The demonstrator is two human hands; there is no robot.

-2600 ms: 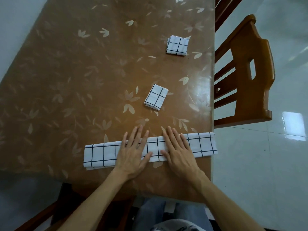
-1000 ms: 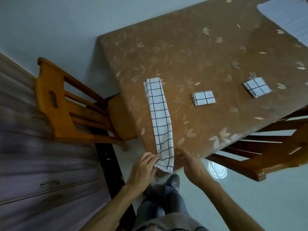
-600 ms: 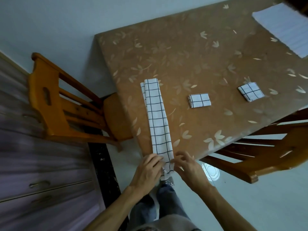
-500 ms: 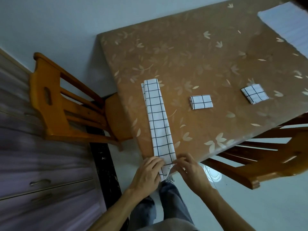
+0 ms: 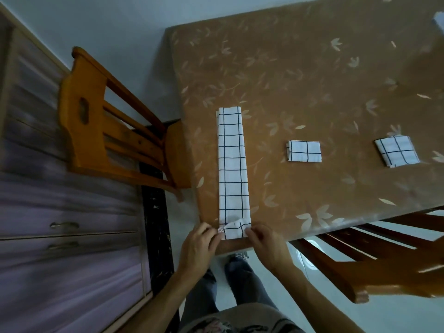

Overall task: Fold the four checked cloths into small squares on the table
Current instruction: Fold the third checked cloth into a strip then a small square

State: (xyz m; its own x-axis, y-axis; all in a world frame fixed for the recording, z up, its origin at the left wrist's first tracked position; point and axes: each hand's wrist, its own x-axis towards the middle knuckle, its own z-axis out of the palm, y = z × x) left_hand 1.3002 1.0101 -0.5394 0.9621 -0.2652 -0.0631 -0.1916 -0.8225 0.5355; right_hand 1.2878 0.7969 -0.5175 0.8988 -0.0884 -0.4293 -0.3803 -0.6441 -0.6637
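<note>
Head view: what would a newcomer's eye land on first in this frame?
The long checked strip runs away from the person along the left side of the table, with the left hand and right hand pinching its near end at the near edge. To its right lie the middle folded square and the far-right folded square, set apart.

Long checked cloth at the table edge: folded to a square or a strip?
Strip: the long cloth lies flat along the table; left hand and right hand pinch its near end, barely lifted.
</note>
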